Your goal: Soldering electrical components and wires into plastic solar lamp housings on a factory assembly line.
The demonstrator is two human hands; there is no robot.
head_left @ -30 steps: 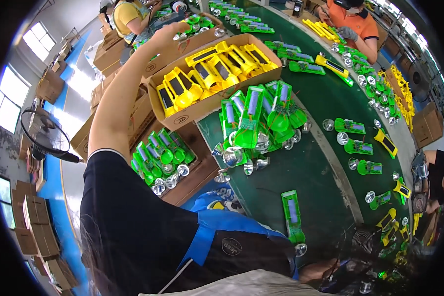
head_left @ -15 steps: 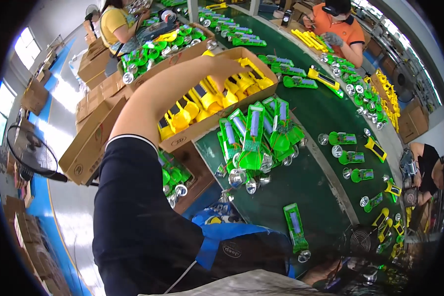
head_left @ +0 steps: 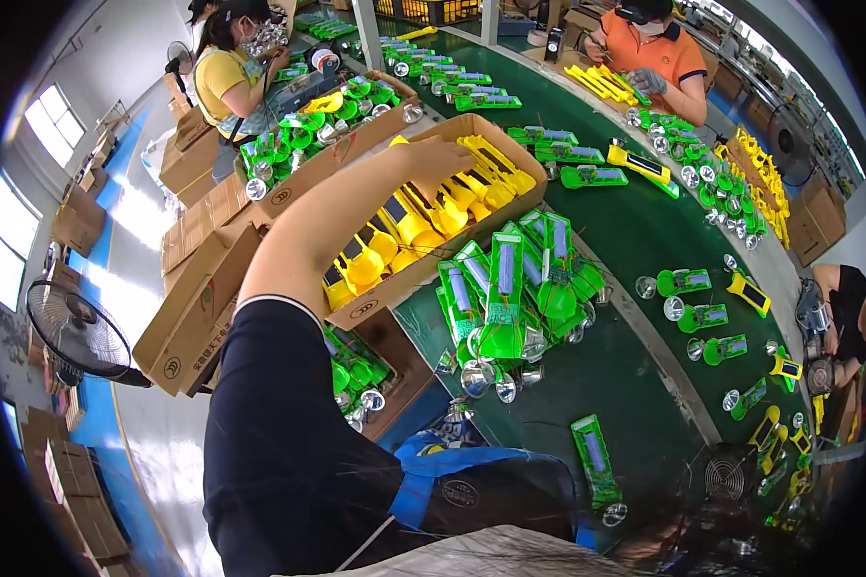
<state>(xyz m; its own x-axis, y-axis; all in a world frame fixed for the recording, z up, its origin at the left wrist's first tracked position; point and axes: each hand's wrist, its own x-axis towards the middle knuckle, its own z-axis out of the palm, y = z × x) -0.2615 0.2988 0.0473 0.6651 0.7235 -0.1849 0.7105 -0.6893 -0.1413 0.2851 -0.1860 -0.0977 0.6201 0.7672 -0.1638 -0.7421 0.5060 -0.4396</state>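
Note:
My left arm reaches across to a cardboard box (head_left: 409, 274) of yellow plastic flashlight casings (head_left: 409, 223), several with dark panels. Over its far part is my left hand (head_left: 440, 162), fingers stretched out and apart, close above or touching the casings. I see nothing held in it. Right of the box, green flashlight inner frames (head_left: 503, 279) with blue-grey cells, wires and silver reflectors lie heaped on the green table. One separate green frame (head_left: 595, 462) lies nearer me. A dim, skin-toned patch shows at the lower right; my right hand's fingers cannot be made out there.
Green frames (head_left: 707, 317) and yellow casings line the curved green bench (head_left: 635, 375). Another box of green frames (head_left: 342, 120) stands beyond mine. Co-workers sit at the far left, far right and right edge. A black fan (head_left: 77, 332) stands at left.
The view has shifted, so the box and heap appear slightly lower and further right. My left hand's fingers now point more to the right over the casings.

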